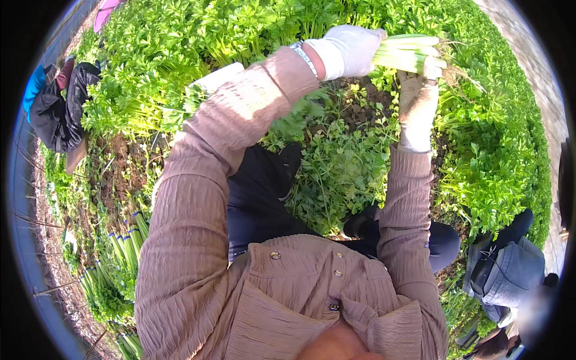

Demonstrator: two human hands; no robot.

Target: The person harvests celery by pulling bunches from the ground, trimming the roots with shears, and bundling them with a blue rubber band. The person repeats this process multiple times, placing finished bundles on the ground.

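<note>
Pale green celery stalks [405, 48], a small bunch with stringy roots [455, 74] at the right end, are held out ahead of me at the top of the view. My left hand [353, 51], in a whitish glove, grips the bunch from its left side. From below, my right hand [417, 101], in a soiled light glove, has its fingers on the stalks close to the roots. Most of the bunch's leafy end is hidden around the left hand. Under my arms, loose leafy greens [346, 166] lie on the soil between my legs.
Dense standing celery [504, 130] grows ahead and to the right. Bundles with blue ties [128, 243] lie at the lower left. One person [63, 103] crouches at the far left, another [508, 270] at the lower right. A whitish object [220, 76] sits behind my left sleeve.
</note>
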